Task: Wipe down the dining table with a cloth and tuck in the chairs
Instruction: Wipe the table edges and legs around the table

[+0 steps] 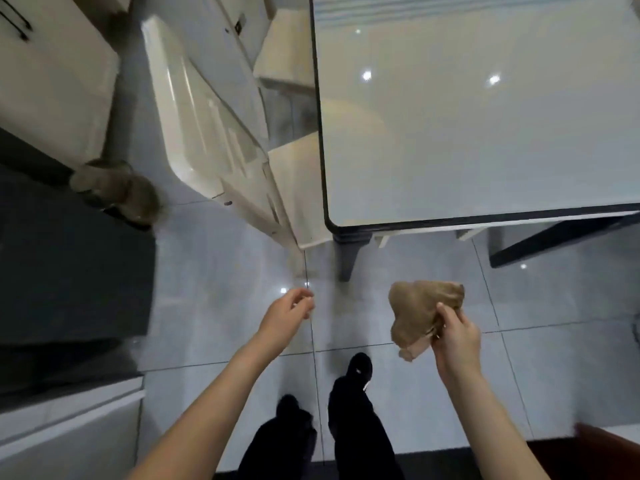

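One-handed, gripping crumpled tan cloth (420, 315) in right hand (457, 336); holding left hand (287, 311) loosely curled, empty; standing near glossy white dark-edged dining table (485, 133), cream chair (207, 126) beside it.

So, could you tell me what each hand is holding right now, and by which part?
The right hand grips the bunched tan cloth by its lower right edge; the left hand holds nothing.
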{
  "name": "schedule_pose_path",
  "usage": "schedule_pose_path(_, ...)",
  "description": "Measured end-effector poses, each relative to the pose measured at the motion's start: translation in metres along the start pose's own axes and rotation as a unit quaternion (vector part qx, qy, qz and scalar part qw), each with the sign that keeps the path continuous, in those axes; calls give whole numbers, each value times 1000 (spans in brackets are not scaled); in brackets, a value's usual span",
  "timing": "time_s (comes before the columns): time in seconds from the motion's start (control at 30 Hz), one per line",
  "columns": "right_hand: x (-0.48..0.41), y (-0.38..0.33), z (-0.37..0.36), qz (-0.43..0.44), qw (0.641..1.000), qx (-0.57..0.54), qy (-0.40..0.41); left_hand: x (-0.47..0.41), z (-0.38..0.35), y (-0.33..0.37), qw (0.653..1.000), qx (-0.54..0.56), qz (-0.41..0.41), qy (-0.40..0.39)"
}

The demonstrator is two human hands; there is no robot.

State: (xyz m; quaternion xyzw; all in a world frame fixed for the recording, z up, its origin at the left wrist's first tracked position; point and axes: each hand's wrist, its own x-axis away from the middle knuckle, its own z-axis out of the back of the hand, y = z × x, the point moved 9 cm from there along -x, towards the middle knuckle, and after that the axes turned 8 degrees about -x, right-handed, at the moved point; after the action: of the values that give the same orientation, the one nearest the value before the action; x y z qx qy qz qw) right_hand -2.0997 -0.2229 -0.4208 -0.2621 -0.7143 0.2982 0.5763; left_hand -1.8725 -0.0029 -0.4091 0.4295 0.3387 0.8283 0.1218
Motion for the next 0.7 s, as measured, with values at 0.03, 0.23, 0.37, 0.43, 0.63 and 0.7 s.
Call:
schedule_pose_path(0.03, -11, 4, -10, 10, 1000, -8, 3, -19, -2, 0, 1000, -10, -8, -8)
schedule_pose_path(0.23, -65, 44, -77, 113, 993, -19, -18, -147, -16, -9, 999, 45, -31, -2)
schedule_pose_path(0.37, -89, 82, -156, 257, 965, 6, -53, -241, -37, -22, 990, 101, -95, 11)
schedule_pose_path(0.43, -94, 101, -183, 339, 940, -36, -29, -279, -51, -14, 981, 105, -163, -3)
schedule_pose_path(0.63, -133, 119, -184, 579, 809, -54, 80, -330, -62, -6, 940, 129, -315, -33)
schedule_pose_path(0.7, -149, 118, -184, 617, 781, -75, 64, -322, -62, -8, 920, 133, -369, -18)
